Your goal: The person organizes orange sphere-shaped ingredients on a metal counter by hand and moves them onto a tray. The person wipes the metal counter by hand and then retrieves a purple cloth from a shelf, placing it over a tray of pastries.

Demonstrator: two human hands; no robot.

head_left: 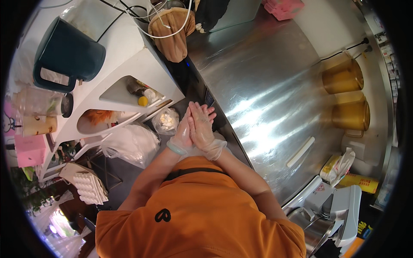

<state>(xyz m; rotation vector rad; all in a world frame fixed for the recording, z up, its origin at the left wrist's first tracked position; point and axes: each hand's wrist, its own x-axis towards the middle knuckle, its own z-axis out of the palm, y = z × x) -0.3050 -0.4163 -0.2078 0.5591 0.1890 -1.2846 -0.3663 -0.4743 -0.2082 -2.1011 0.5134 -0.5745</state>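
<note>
My two hands, in thin clear plastic gloves, are pressed palm against palm in front of my orange shirt. My left hand (184, 132) has a pale green bangle at its wrist, and its fingertips show beyond the other hand. Flat across it lies my right hand (201, 129), fingers stretched out. Whether anything sits between the palms is hidden. Close beside my left hand is a clear plastic bag (166, 121) with white, crumbly-looking pieces in it. A dark phone-like device (209, 98) stands just past my fingertips.
A shiny steel counter (266, 86) fills the right side, with a white bar (300, 152) on it. Amber containers (350, 114) line its far edge. A stand mixer (340, 210) is at lower right. At left are a white shelf (146, 69), a dark jug (69, 53) and egg trays (89, 188).
</note>
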